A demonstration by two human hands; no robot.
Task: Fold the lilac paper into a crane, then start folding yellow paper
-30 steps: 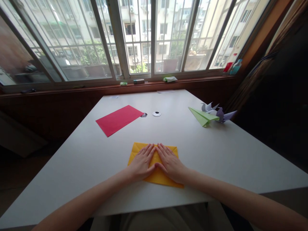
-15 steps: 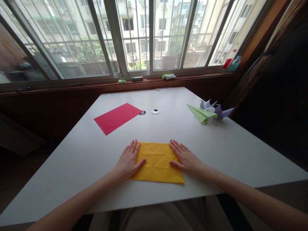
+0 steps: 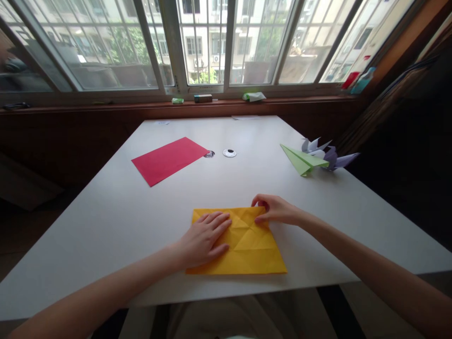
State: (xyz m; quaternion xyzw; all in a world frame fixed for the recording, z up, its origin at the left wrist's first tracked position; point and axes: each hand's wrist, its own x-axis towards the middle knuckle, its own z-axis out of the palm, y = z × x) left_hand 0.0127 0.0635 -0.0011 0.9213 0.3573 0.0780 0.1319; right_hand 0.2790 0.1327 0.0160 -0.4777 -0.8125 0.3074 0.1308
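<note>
Figure. A creased sheet of yellow origami paper (image 3: 243,242) lies flat on the white surface (image 3: 106,226), close to its near edge, straight in front of the person. The left hand (image 3: 205,238) rests palm-down with fingers spread on the left half of the sheet, released and grasping nothing, simply pinning the paper. The right hand (image 3: 277,210) sits at the far right corner of the sheet, thumb and fingertips pinched on that corner; whether the corner is already lifted clear of the surface cannot be told.

The step in hand appears to be the raising of this corner along an existing crease. To do it well, the flat hand should bear down just beside the fold line so the sheet does not slide, while the pinching hand draws the corner over slowly and lines it up with the crease marks before any pressing.

Well apart from both hands lie a red sheet (image 3: 169,159) at far left and, at far right, a green paper plane (image 3: 302,161) touching purple folded figures (image 3: 330,157).
</note>
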